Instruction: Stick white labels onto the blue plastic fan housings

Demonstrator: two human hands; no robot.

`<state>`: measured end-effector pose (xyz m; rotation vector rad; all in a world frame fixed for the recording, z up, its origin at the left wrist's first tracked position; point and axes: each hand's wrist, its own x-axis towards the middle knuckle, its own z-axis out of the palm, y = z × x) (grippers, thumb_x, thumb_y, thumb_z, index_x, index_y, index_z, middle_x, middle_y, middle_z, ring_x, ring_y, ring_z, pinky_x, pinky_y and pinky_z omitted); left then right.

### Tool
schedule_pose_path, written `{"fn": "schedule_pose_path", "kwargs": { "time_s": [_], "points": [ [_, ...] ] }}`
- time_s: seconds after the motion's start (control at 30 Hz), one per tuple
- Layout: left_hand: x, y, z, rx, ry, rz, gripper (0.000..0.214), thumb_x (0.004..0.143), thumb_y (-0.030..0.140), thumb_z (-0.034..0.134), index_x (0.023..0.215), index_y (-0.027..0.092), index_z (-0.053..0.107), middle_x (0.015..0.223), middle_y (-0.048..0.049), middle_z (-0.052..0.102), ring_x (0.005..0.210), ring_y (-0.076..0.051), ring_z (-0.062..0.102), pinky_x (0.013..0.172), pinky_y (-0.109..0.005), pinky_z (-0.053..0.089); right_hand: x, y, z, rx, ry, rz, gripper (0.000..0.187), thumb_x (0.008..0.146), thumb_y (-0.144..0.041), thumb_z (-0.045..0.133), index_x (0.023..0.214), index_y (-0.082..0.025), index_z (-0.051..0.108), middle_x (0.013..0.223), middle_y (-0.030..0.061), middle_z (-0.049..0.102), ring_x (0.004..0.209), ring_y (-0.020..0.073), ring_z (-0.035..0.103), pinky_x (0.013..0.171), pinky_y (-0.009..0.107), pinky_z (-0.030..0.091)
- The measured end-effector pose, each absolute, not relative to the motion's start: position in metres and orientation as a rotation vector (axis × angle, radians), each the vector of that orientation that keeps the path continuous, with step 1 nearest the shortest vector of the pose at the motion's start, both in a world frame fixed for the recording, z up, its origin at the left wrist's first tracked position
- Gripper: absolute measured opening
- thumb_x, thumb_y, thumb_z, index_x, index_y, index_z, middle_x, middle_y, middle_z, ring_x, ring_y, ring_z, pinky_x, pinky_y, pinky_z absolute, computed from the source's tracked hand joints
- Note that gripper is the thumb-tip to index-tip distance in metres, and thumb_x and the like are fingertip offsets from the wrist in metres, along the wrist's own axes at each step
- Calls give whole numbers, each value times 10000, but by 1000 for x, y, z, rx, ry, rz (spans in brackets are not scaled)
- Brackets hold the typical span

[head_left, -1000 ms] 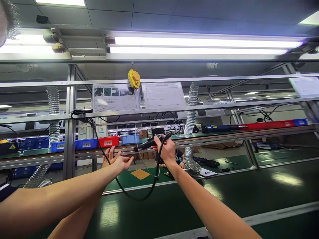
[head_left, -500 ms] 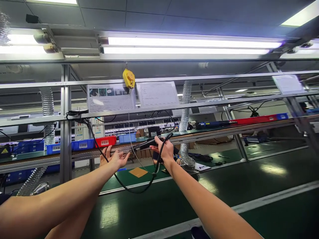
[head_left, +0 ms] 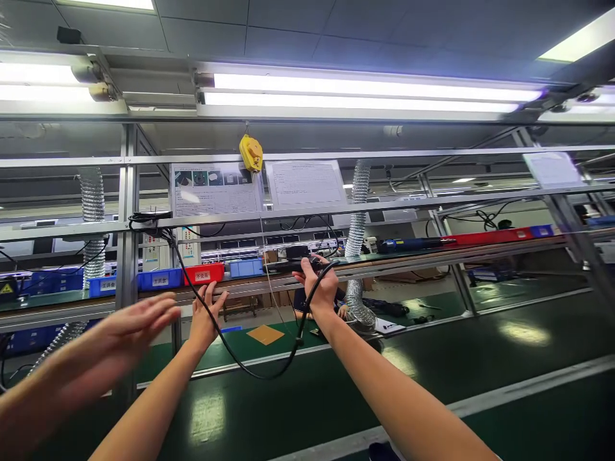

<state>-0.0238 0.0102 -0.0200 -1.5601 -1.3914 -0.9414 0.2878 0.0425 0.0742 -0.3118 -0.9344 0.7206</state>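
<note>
My right hand (head_left: 319,282) is wrapped round a black electric screwdriver (head_left: 282,266), which lies nearly level at the shelf's front edge, bit end to the left. From its rear end, a black cable (head_left: 269,376) hangs in a wide loop and runs up left to the frame. My left hand (head_left: 204,320) is raised at the shelf edge below a red bin (head_left: 204,273), its fingers apart and holding nothing; whether it touches the edge I cannot tell. Nearer on the left, another person's hand (head_left: 139,323) is stretched out and smeared by motion.
A yellow spring balancer (head_left: 251,153) hangs from the upper rail, its thin wire running down past the screwdriver. Blue bins (head_left: 160,279) line the shelf at left. Another screwdriver (head_left: 413,244) lies at right, beside a silver duct (head_left: 358,211). A brown sheet (head_left: 266,334) lies on the green bench.
The screwdriver has risen to the shelf edge and levelled out in my right hand. The other person's hand has drawn back left from the screwdriver's tip. My left hand now shows more fully.
</note>
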Motion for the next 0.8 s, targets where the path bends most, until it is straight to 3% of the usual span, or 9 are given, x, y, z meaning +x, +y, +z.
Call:
{"fn": "schedule_pose_path", "kwargs": {
  "time_s": [0.13,0.33,0.4,0.47,0.53,0.6,0.7,0.8],
  "points": [
    [-22,6,-20,-1525,-1369,-889,783,718,-61,484,1398,271,683,1669,-133,260,1499,-408,281,1147,-573,386,280,57,76,-424,-1017,575,730,818,-635,711,1369,-184,551,943,52,726,710,178,717,663,275,608],
    [-20,6,-20,-1503,-1372,-856,795,708,-51,474,1409,265,677,1652,-141,274,1494,-411,279,1143,-572,386,261,85,77,-794,-1404,455,548,989,-503,559,1431,-181,585,1319,136,668,1187,249,651,1032,392,532],
    [-20,6,-19,-1498,-1380,-848,816,690,-56,474,1408,274,678,1648,-140,283,1484,-414,291,1127,-569,404,258,93,80,-966,-1518,368,522,1015,-499,548,1411,-165,616,1418,181,588,1369,326,509,1152,539,413],
    [-20,5,-19,-1492,-1389,-844,828,674,-59,477,1402,279,683,1644,-137,291,1476,-412,306,1118,-559,417,259,99,84,-1116,-1608,246,517,1002,-509,586,1402,-184,632,1479,192,521,1490,394,319,1213,668,221],
    [-19,5,-18,-1489,-1396,-842,836,659,-56,493,1401,280,684,1645,-135,291,1474,-410,310,1126,-556,415,261,104,87,-1221,-1706,151,485,1003,-529,585,1354,-205,668,1435,172,555,1527,413,214,1217,721,68],
    [-18,6,-19,-1489,-1402,-844,852,645,-54,507,1410,280,678,1648,-134,286,1477,-410,308,1139,-560,407,263,108,90,-1286,-1811,100,445,1025,-540,543,1296,-222,699,1340,141,623,1542,391,192,1216,730,1],
    [-17,6,-20,-1487,-1403,-861,858,641,-60,509,1416,269,674,1647,-138,284,1490,-412,291,1162,-567,388,264,114,101,-1357,-1942,82,396,1035,-498,548,1266,-216,700,1342,112,629,1558,358,204,1232,727,27],
    [-16,7,-21,-1481,-1399,-884,835,672,-67,494,1416,266,673,1640,-134,297,1505,-409,269,1178,-576,369,263,117,123,-1396,-2034,111,364,990,-430,655,1234,-162,693,1360,129,615,1485,359,366,1226,697,214]
  ]
}}
